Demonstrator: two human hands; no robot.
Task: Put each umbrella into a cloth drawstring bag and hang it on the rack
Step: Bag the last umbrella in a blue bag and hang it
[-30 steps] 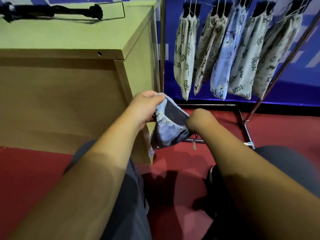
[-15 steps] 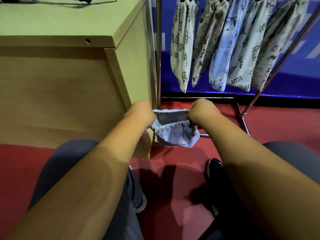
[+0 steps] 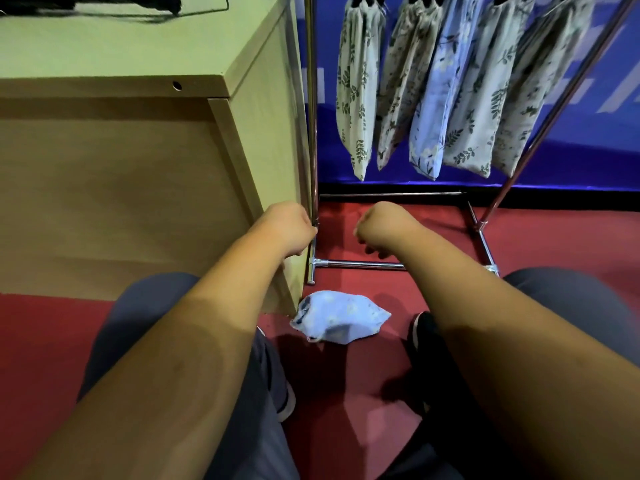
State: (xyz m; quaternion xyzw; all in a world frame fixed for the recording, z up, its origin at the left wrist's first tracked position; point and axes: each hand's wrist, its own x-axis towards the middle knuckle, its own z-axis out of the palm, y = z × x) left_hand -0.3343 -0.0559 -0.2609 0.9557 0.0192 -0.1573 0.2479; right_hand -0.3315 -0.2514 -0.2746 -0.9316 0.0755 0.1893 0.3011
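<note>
Bag point(image 3: 341, 322): small light-blue cloth drawstring bag, lying crumpled on the red floor point(image 3: 433, 237) at lower centre of the frame, just beside the table point(image 3: 138, 46) corner and between the two feet.
Handling: I judge it very light, soft and limp; it will fold and sag when lifted, and is not fragile.
Where to hold: best at the gathered mouth hem, pinched on both sides, so the opening stays wide for the umbrella.
Left hand point(image 3: 289, 228): above the bag, not touching it; fingers are turned under, so I cannot tell the state.
Right hand point(image 3: 381, 228): fingers curled in, nothing visible in them.
Hidden: which side of the bag is the mouth is unclear, and the drawstring is not visible.
Cut off: a dark umbrella point(image 3: 138, 0) on the table at upper left, only partly in frame; the tops of five hung bags point(image 3: 429, 98) on the rack point(image 3: 313, 133).
</note>
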